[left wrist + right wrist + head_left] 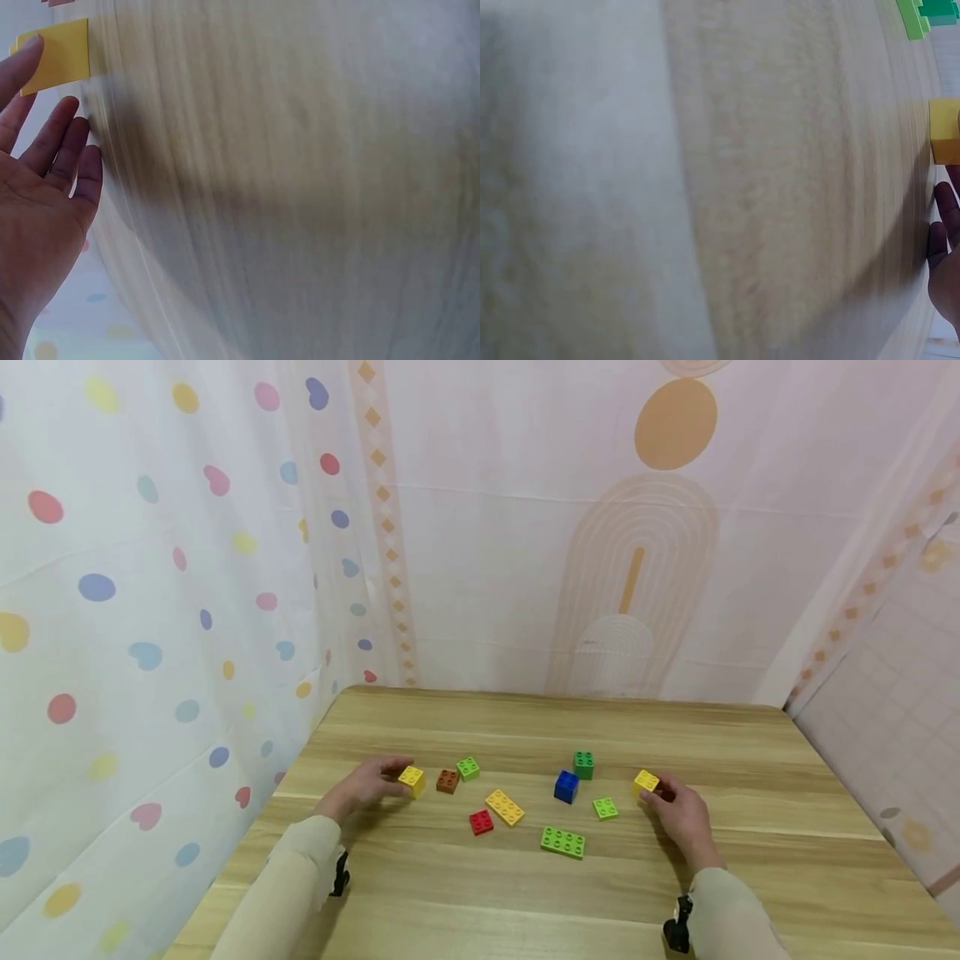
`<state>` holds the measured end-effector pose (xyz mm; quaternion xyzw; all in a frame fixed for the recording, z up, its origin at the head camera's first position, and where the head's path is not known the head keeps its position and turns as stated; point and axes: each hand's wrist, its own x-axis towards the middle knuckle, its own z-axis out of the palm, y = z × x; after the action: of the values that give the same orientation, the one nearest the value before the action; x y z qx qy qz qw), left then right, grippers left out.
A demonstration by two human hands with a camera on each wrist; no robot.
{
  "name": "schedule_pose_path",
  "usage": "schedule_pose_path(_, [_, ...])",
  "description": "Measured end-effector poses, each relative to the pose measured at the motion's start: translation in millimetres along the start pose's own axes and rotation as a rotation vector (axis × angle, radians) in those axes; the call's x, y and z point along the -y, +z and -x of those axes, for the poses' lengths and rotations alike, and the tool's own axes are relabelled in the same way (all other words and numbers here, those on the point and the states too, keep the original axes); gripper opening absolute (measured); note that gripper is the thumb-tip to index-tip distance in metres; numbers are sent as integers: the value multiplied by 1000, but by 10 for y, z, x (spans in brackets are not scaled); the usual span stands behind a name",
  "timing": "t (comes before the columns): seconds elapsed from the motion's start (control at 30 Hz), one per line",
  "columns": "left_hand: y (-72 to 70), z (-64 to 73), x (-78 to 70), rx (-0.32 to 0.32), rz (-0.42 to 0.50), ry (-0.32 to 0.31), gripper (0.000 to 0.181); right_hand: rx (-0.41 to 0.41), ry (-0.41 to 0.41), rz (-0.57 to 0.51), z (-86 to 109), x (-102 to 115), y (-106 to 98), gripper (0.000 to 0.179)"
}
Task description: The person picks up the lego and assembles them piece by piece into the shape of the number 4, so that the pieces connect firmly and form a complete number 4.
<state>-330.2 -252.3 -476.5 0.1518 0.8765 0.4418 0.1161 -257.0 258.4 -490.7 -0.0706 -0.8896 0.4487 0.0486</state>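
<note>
My left hand [372,779] pinches a yellow toy brick [412,781] at the left of the group. In the left wrist view the thumb [30,56] lies against that brick's side, and the other fingers spread loosely below. On the right, my right hand [684,812] grips a second yellow brick [646,782] between thumb and forefinger. Only part of that hand shows at the edge of the right wrist view, beside its yellow brick [945,131]. Nearest the left brick is a brown brick [447,781]; a flat lime brick [605,808] lies left of the right hand.
Between the hands lie a lime brick [468,767], a red brick [482,822], a long yellow-orange brick [505,807] and a long lime brick [562,842]. A blue brick [566,787] stands before a green brick [583,765]. Patterned curtains [480,527] hang around the wooden table [465,902].
</note>
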Motion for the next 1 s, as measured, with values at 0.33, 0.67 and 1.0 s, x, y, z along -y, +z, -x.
schedule_pose_path(0.33, [25,-10,-8,-65,-56,-49,42,17,-27,6,-13,-1,28,46])
schedule_pose_path(0.67, [23,-26,-56,-118,-40,-72,34,60,-43,11,-27,39,80,43])
schedule_pose_path(1.0, [95,-89,-235,-121,-39,-72,38,83,-89,15,-46,110,192,39])
